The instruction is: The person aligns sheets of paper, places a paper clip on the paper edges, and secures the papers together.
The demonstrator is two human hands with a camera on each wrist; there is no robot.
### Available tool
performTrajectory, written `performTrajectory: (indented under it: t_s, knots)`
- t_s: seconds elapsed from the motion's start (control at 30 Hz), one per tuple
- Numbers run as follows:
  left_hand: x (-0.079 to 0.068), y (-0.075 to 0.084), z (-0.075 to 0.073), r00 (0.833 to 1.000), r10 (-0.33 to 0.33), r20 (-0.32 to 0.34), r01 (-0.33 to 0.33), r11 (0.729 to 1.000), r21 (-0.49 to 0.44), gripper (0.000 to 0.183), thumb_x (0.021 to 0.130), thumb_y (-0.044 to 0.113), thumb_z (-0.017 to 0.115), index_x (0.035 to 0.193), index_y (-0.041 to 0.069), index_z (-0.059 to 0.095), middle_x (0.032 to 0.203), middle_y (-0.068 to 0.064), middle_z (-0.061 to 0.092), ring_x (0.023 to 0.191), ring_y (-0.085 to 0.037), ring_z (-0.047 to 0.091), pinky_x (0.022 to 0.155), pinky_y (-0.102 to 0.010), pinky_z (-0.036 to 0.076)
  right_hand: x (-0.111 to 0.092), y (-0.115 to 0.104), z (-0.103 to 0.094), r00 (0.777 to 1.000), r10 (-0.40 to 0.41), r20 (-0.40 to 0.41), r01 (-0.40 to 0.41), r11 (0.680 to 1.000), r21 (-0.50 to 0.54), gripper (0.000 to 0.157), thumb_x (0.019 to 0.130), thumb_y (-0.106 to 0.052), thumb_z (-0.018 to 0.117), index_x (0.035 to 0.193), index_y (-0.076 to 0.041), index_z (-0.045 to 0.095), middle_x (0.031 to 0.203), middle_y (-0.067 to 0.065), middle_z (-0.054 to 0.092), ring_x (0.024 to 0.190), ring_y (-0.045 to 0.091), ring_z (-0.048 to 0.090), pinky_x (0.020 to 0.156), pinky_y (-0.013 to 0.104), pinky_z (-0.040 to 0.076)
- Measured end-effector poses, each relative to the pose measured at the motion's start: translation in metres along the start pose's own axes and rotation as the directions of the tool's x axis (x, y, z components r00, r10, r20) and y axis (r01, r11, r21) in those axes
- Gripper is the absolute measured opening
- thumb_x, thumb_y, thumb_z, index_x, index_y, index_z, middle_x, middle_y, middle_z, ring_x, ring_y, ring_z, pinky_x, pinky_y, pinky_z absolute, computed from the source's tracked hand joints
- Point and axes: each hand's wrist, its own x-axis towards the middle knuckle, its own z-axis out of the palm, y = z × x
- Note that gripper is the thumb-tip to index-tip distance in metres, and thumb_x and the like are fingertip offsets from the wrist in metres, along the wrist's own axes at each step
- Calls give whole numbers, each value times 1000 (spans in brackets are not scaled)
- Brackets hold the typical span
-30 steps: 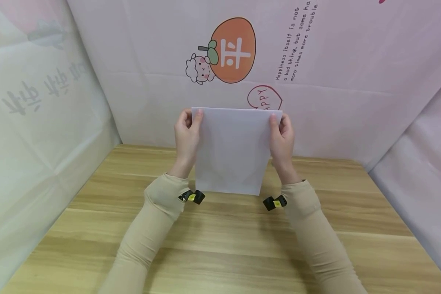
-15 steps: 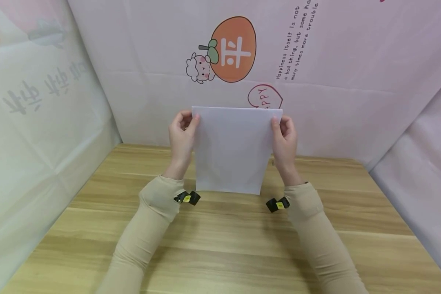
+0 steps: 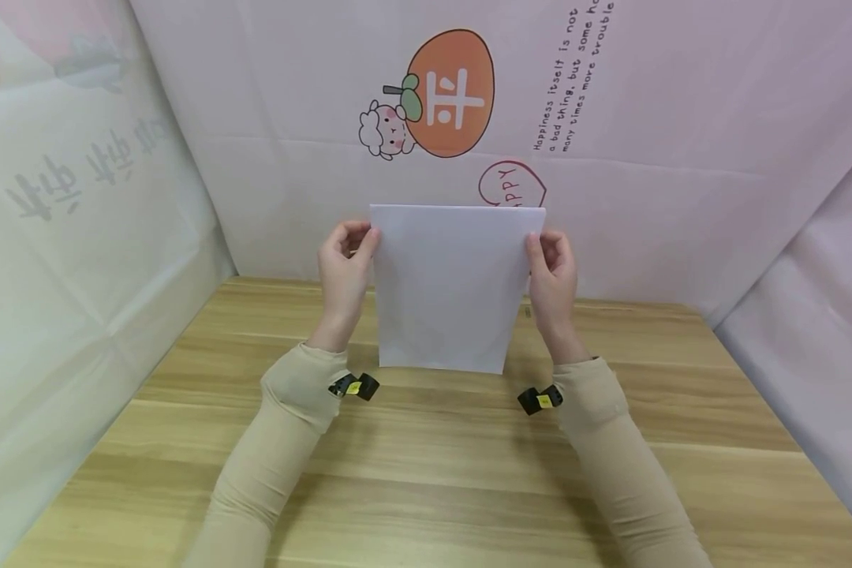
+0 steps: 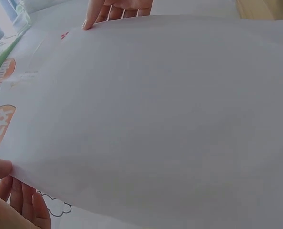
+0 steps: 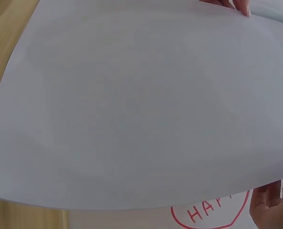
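Note:
A blank white sheet of paper (image 3: 447,292) is held up in the middle of the head view, its lower edge toward the table. My left hand (image 3: 344,272) pinches its left edge near the top corner, thumb in front and fingers behind. On the other side my right hand (image 3: 552,276) pinches the right edge just below the top corner in the same way. The paper (image 4: 156,114) fills most of the left wrist view, with the left hand (image 4: 17,200) at the lower left. In the right wrist view the right hand (image 5: 275,205) grips the edge at the lower right.
Below lies a wood-grain table (image 3: 426,473). A white printed cloth (image 3: 653,221) hangs behind it, with an orange fruit picture (image 3: 457,134) and a red heart outline. More pale cloth (image 3: 64,260) hangs at the left and right sides.
Both hands have slid slightly down and outward along the paper's edges, the left one more. The sheet stays in nearly the same place.

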Motion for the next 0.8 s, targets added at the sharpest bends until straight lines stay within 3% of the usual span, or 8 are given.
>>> performTrajectory:
  t_s: [0.33, 0.8]
  knots:
    - [2, 0, -1, 1000, 0, 1, 0, 1000, 25, 23, 88, 9, 66, 101, -10, 63, 86, 3, 58, 80, -8, 55, 72, -19, 44, -5, 8, -8, 1000, 13, -2, -13, 999, -40, 14, 95, -26, 56, 100, -13, 54, 97, 0, 59, 88, 12, 56, 72, 20, 48]
    - [2, 1, -2, 1000, 16, 2, -16, 999, -33, 21, 85, 9, 70, 95, -8, 63, 82, 5, 61, 77, -8, 55, 72, -18, 46, -13, 22, -18, 997, 70, 19, -68, 994, -81, 10, 98, -25, 52, 99, -16, 55, 91, -2, 59, 82, 12, 59, 72, 25, 50]
